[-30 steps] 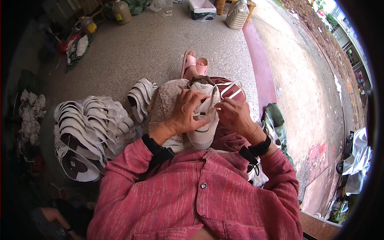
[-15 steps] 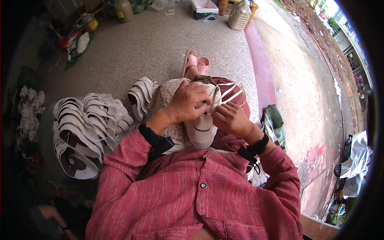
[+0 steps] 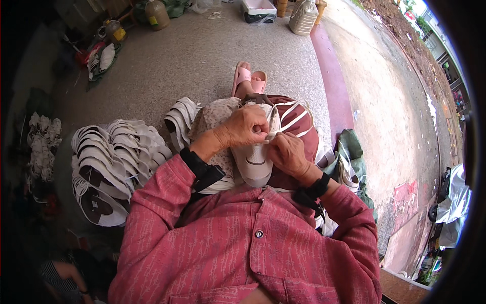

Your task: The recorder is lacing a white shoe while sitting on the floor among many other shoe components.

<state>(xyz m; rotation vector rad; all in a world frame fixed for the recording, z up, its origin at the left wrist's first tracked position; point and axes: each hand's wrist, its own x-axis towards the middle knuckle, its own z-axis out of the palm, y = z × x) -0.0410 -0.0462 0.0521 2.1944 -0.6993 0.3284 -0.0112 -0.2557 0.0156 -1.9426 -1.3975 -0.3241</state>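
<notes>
A white shoe upper [image 3: 251,169] lies on my lap with its rounded toe toward me. A long white shoelace [image 3: 302,133] loops out from it over the dark red cloth on my right thigh. My left hand [image 3: 246,125] is closed over the lacing area, its thumb and fingertips pinching the lace. Just to the right, my right hand [image 3: 289,153] also pinches the lace, with its fingers curled. A short white stretch of lace shows between the two hands. The eyelets under my fingers are hidden.
Nested rows of white shoe uppers [image 3: 119,157] are piled at my left, and a smaller stack [image 3: 180,119] stands closer to my knee. A green bag [image 3: 353,152] with more uppers sits at my right. Plastic jugs [image 3: 304,17] and a white bin [image 3: 259,11] stand far ahead.
My hands have drawn closer together over the shoe upper, the right hand shifting slightly. The lace loops on the right have spread a little. The whole view has shifted slightly.
</notes>
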